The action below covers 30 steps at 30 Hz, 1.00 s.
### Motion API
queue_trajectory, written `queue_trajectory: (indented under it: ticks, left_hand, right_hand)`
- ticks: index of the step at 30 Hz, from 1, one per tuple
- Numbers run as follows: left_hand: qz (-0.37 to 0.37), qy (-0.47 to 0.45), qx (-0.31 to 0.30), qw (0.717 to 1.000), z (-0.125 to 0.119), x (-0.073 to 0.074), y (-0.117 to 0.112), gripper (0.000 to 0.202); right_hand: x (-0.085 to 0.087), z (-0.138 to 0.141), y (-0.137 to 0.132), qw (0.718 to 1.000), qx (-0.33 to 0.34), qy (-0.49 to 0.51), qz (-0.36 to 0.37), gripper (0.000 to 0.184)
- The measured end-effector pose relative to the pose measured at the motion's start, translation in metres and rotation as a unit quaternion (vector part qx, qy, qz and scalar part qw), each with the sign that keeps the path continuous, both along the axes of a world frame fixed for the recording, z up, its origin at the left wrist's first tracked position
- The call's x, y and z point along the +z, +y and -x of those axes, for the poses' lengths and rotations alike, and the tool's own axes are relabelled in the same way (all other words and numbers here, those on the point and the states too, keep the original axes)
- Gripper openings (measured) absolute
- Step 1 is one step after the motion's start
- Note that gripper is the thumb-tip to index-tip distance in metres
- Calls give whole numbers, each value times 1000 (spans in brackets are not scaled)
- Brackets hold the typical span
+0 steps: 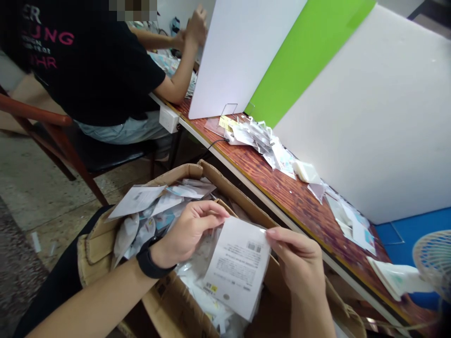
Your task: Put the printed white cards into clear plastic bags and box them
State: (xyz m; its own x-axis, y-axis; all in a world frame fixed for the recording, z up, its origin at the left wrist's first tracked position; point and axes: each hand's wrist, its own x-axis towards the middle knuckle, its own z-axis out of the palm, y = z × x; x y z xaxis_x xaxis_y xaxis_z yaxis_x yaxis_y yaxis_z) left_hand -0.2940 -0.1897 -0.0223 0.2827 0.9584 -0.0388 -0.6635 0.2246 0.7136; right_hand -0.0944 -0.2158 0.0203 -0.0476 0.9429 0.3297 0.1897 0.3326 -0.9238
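Note:
Between my two hands is a flat clear-plastic packet with a printed white card (237,270), its text and barcode facing me upside down. My left hand (192,232), with a dark band on the wrist, pinches the packet's upper left corner. My right hand (299,258) grips the upper right edge between thumb and fingers. Below the packet stands an open cardboard box (169,300). Many similar packets (158,202) are heaped in its left part, and more clear plastic packets (197,281) lie under my hands. The packet's lower end hangs free over the box.
A wooden table (282,202) runs diagonally past the box, bearing a pile of packets (260,138), a pale block (306,172) and a small fan (431,258). White and green panels (317,61) stand along it. Another person (91,61) sits on a chair (56,117) at left.

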Motion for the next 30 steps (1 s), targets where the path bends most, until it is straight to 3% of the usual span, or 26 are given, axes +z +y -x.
queue_trajectory:
  ticks: [4, 8, 17, 26, 30]
  left_hand:
    - [5, -9, -5, 1000, 2, 1, -3, 7]
    - [0, -2, 1, 1000, 3, 0, -6, 8]
    - [-36, -3, -4, 999, 6, 0, -8, 15]
    - [-44, 17, 11, 999, 8, -1, -9, 9]
    - [-45, 25, 13, 999, 7, -1, -9, 8]
  right_hand:
    - [12, -1, -3, 995, 74, -54, -41, 31]
    - [18, -4, -8, 988, 104, -101, -57, 37]
    - [19, -4, -11, 984, 99, -123, -79, 42]
    - [18, -5, -10, 991, 125, -41, -35, 24]
    - [16, -4, -9, 993, 104, -43, -44, 22]
